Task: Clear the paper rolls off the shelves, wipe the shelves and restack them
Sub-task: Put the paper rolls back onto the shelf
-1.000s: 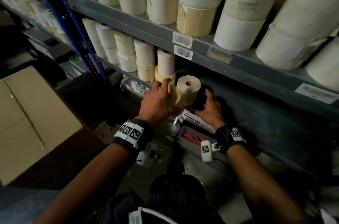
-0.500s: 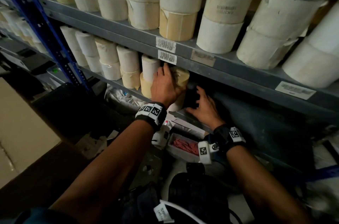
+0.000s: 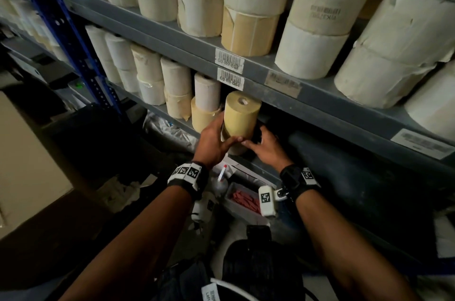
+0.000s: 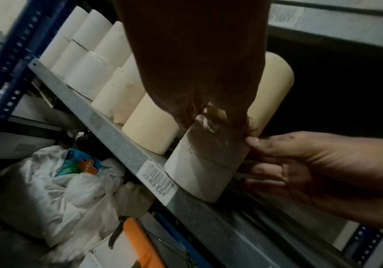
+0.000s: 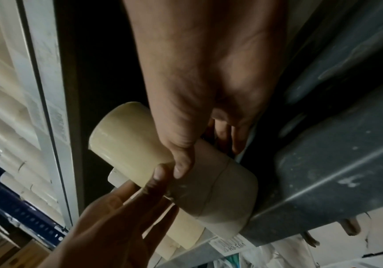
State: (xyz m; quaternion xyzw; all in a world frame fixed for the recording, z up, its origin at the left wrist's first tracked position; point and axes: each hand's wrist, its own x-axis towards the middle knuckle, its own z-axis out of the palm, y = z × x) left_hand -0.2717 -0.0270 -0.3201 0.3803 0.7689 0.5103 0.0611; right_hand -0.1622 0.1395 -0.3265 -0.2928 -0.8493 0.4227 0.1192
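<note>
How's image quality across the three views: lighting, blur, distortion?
Head view: upper rolls lit, the space under the lower shelf near black; wide-angle bends the shelf lines. Left wrist: dim and soft, the left hand a dark mass up close, white roll readable. Right wrist: right hand fills the frame, blurred; yellow roll shows a faint sheen.

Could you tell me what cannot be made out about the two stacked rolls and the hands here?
- Seam between yellow roll and pale roll: head view, covered by left hand and right hand.
- Left grip: left wrist view, palm blocks the fingers.
- Shelf behind the rolls: too dark.
</note>
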